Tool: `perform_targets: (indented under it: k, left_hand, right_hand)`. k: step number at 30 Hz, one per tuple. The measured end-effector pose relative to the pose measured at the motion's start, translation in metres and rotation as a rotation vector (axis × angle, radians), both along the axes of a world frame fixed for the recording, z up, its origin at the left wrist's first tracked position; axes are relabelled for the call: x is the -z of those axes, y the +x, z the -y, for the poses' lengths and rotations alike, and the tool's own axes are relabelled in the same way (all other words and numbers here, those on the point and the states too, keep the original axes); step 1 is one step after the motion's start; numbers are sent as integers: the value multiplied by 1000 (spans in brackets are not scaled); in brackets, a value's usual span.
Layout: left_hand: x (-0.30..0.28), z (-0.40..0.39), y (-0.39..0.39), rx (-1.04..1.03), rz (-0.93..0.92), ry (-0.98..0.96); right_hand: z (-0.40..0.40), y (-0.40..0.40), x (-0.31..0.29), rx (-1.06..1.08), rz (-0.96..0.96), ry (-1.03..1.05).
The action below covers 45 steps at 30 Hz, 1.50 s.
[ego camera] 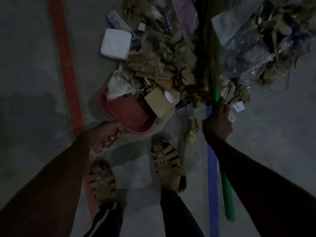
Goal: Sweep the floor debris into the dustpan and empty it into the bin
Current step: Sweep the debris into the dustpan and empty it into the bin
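Grey floor (pixel 34 74) lies under you. Your left hand (pixel 106 134) grips the red dustpan (pixel 126 113) by its handle; paper and a cardboard scrap spill over its front lip from the debris (pixel 164 65). Your right hand (pixel 218 122) clamps the broom (pixel 209 53), its bristles in the heap.

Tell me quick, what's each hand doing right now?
Left hand: fingers curled round the dustpan handle.
Right hand: gripping the broom handle.

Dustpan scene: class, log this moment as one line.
left hand: holds red dustpan | right hand: holds green-handled broom | debris pile: at dustpan mouth
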<state>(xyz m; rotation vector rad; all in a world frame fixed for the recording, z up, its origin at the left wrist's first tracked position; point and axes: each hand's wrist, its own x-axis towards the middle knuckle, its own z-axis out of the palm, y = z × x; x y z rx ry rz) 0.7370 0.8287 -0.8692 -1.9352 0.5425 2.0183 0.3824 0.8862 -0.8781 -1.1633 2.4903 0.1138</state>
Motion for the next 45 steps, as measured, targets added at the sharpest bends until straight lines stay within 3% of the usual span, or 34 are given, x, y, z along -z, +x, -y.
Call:
perform_targets:
  k: [15,23,28,36,45]
  left_hand:
    - [23,12,10,72,-32,24]
    - [24,15,9,84,-32,122]
    - [36,17,12,93,-24,55]
    - [26,35,-17,149,-29,-130]
    - [-11,35,-33,93,-44,-194]
  right_hand:
    - [-62,23,15,-177,174,138]
    - [-65,16,14,-128,131,11]
    - [-34,-9,28,-63,54,29]
    - [-46,-2,17,-292,196,111]
    - [-57,30,-22,-218,216,122]
